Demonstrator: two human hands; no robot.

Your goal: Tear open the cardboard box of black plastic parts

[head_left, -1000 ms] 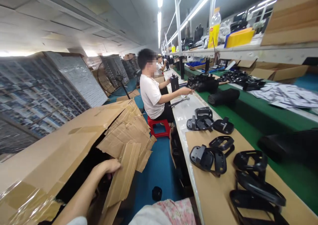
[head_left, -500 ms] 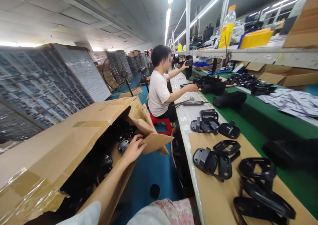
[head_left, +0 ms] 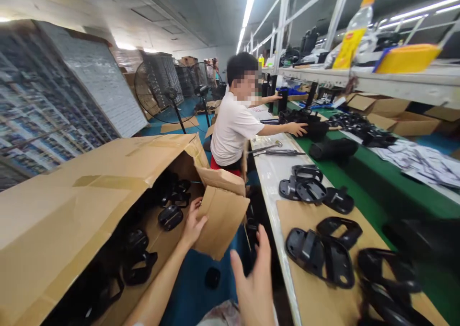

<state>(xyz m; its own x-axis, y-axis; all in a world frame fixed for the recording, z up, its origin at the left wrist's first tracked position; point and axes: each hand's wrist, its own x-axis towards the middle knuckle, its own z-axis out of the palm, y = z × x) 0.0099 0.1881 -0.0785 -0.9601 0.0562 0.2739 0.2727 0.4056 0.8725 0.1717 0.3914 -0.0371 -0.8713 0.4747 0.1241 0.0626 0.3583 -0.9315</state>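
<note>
Two hands of mine are in view. My left hand [head_left: 193, 223] grips the edge of the cardboard flap [head_left: 222, 220] at the open mouth of the big cardboard box [head_left: 93, 192] that lies on its side to my left; the thumb and fingers close on the flap's near edge, the forearm stretched up from the lower left along the box's bottom lip. The flap is bent outward, toward the aisle, hanging beside a second folded flap just above it.

My right hand [head_left: 253, 283] is spread open and holds nothing. It is raised in front of me with the fingers pointing up and apart, between the flap and the edge of the workbench [head_left: 309, 287], touching neither.

Inside the box lie black plastic parts [head_left: 170, 216], loose on the cardboard floor, the nearest one just beside my left hand. More black parts [head_left: 319, 256] of a like shape lie on the brown sheet on the workbench to my right, well apart from both hands.

Farther down the bench a person in a white shirt [head_left: 233, 129] sits on a red stool, one arm reaching across to dark items on the green belt [head_left: 362, 182]. A standing fan [head_left: 158, 98] is behind them.
</note>
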